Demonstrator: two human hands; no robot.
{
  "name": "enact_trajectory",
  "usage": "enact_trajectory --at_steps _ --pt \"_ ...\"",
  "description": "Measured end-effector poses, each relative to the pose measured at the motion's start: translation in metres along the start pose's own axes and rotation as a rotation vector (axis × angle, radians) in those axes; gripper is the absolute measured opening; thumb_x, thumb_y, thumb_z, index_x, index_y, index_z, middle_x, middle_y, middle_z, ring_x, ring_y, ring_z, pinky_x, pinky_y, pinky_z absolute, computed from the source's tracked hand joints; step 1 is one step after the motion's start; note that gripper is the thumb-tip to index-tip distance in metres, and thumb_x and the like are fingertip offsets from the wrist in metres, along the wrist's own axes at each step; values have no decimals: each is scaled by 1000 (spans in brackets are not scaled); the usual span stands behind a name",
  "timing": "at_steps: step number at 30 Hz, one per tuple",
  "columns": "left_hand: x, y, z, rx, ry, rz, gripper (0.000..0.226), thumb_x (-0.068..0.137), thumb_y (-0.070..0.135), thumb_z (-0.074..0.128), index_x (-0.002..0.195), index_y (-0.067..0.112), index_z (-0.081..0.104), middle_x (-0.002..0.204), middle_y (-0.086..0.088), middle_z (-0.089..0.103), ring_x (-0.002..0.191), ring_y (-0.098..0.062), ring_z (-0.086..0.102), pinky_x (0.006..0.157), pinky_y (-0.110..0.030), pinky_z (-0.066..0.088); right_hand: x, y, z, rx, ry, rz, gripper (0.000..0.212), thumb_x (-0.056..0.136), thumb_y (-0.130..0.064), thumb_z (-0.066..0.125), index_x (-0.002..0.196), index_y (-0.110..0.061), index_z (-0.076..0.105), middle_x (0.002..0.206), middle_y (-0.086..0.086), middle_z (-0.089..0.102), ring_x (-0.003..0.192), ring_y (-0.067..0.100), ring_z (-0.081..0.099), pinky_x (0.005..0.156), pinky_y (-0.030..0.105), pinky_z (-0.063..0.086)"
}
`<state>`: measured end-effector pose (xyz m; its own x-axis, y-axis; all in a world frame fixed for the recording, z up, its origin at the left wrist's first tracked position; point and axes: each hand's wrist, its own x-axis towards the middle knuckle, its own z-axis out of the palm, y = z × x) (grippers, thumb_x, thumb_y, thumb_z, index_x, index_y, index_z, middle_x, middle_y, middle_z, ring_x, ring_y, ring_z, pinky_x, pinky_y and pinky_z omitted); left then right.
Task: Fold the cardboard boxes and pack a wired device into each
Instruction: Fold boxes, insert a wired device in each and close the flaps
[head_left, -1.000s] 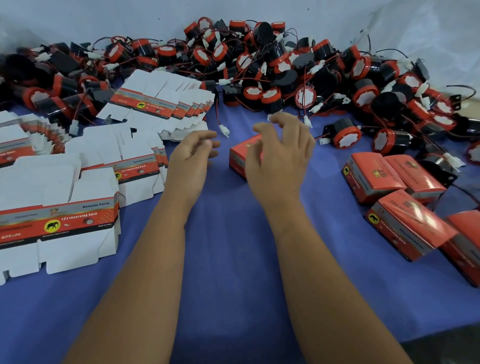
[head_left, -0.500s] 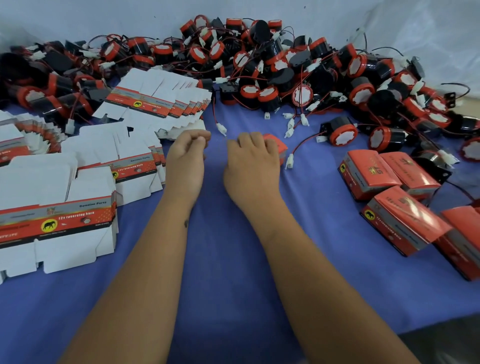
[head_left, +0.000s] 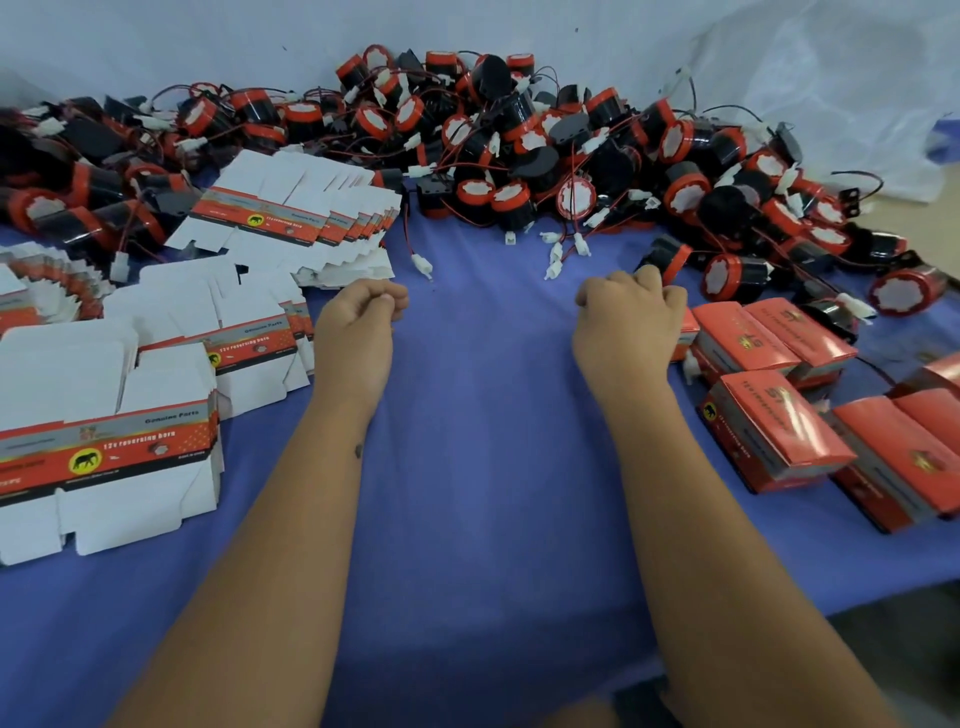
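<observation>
Blue cloth (head_left: 483, 467) covers the bench, with a pale sheet (head_left: 779, 62) hanging behind it. Behind the hands, a heap of red-and-black wired devices (head_left: 519, 145) stretches across the back of the cloth. The left hand (head_left: 358, 332) rests on the cloth with fingers curled, holding nothing visible. Left of that hand lie stacks of flat, unfolded boxes (head_left: 104, 415). The right hand (head_left: 628, 327) is curled too, pressed against a folded red box (head_left: 683, 338) at its right side; whether it grips it I cannot tell. More folded boxes (head_left: 779, 431) sit right of that hand.
</observation>
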<state>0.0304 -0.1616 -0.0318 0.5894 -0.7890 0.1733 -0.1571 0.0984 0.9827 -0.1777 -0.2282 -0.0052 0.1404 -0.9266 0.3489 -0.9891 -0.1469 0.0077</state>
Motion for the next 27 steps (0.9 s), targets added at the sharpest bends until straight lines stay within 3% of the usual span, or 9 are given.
enact_trajectory --at_steps 7,10,12,15,17,19,21,23,27 --pt "-7 5 4 242 7 49 29 95 9 44 97 26 67 103 10 67 84 6 58 73 -13 45 -3 -23 -1 65 138 9 28 86 -11 49 110 -11 65 120 13 53 119 34 39 99 41 22" --pt "-12 8 4 561 88 266 35 88 4 43 111 13 69 121 -5 63 117 -21 53 92 -31 39 -8 -55 -1 130 107 -173 30 91 -20 45 115 -16 63 120 7 54 116 31 40 96 35 20" --pt "-13 7 2 872 187 280 40 86 8 48 123 14 63 143 -14 48 143 -40 28 114 -49 19 -11 -76 2 217 15 -272 32 93 -19 44 121 -20 60 120 5 53 114 29 41 94 34 24" --pt "-11 7 2 992 117 -17 60 91 21 55 147 21 35 164 -18 8 151 -42 -7 113 -69 -2 -14 -98 7 398 -210 -301 42 92 -12 45 131 -24 53 130 6 48 121 29 41 94 40 33" --pt "-9 6 4 993 43 -35 62 94 23 53 150 18 29 164 -17 5 151 -38 4 113 -69 3 -14 -105 13 417 -247 -279 41 94 -14 44 131 -28 54 130 4 48 123 27 38 96 42 31" --pt "-10 7 6 968 5 110 56 93 16 51 147 16 35 163 -16 14 145 -36 26 114 -60 20 -13 -104 18 480 -216 -243 36 98 -18 41 127 -30 59 128 1 50 122 25 38 95 40 27" --pt "-12 9 8 781 -12 245 48 92 7 47 140 13 44 158 -14 26 128 -36 46 97 -45 40 -12 -101 22 623 -224 -179 36 101 -23 38 127 -30 61 131 -2 52 124 24 37 97 36 23" --pt "-14 10 8 561 -4 312 43 92 2 44 134 11 48 149 -11 38 111 -29 54 82 -37 44 -9 -98 25 772 -258 -120 36 103 -28 37 133 -30 57 130 -6 56 128 22 35 99 34 20" --pt "-12 11 7 483 125 313 40 90 -3 44 128 7 53 138 -12 46 113 -29 54 88 -31 41 -10 -98 25 774 -310 -164 44 99 -42 46 141 -29 48 128 -10 56 132 19 30 102 32 16"
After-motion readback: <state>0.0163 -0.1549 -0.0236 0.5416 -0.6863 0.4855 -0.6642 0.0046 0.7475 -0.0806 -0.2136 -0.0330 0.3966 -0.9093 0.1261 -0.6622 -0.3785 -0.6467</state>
